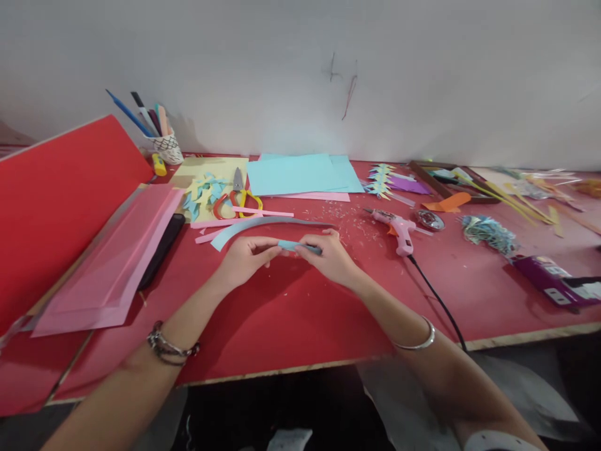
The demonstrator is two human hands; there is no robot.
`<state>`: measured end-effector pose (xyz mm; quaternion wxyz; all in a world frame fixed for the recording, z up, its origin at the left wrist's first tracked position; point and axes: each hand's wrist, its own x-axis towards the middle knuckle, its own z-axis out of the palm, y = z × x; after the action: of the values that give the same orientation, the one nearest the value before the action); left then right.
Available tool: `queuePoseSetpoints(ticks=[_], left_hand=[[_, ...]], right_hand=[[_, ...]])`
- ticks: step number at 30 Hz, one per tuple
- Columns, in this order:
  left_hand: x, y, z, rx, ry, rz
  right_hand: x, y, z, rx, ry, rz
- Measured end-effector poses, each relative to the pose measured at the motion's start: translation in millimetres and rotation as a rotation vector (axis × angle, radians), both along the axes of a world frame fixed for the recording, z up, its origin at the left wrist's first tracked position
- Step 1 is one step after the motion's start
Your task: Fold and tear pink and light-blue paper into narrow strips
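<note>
Between both hands, over the middle of the red table, is a narrow light-blue paper strip [288, 245]. My left hand [246, 258] pinches its left end between thumb and fingers. My right hand [328, 254] grips the other part, where a darker shaded end sticks out under the thumb. Just beyond the hands lies a longer curved light-blue paper strip [230, 232]. Pink paper strips [263, 212] lie behind it, partly across the handles of the scissors [238, 188].
A pink glue gun [399, 230] with a black cord lies to the right. Blue sheets [288, 175] rest near the wall. Pink sheets [107, 269] and a red board [66, 200] stand left. A pen cup [168, 148], a tray [483, 195] and a purple box [544, 279] are around.
</note>
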<state>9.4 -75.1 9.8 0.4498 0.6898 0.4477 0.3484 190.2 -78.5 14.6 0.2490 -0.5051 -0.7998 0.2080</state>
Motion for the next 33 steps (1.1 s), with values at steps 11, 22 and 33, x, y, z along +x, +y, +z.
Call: queuePoseSetpoints(ticks=[11,22,33], left_hand=[[2.7,-0.4,-0.9,-0.011,-0.027,0.053],[5.3,-2.3,1.6,-0.032,-0.019,0.043],[6.6,-1.7,-2.3,-0.014,-0.037,0.09]], right_hand=[[1.6,1.2,-2.3,-0.031,0.177,0.058],[2.3,2.4,-0.3,-0.037,0.151,0.028],[1.8,3.0,-1.0,-0.015,0.117,0.004]])
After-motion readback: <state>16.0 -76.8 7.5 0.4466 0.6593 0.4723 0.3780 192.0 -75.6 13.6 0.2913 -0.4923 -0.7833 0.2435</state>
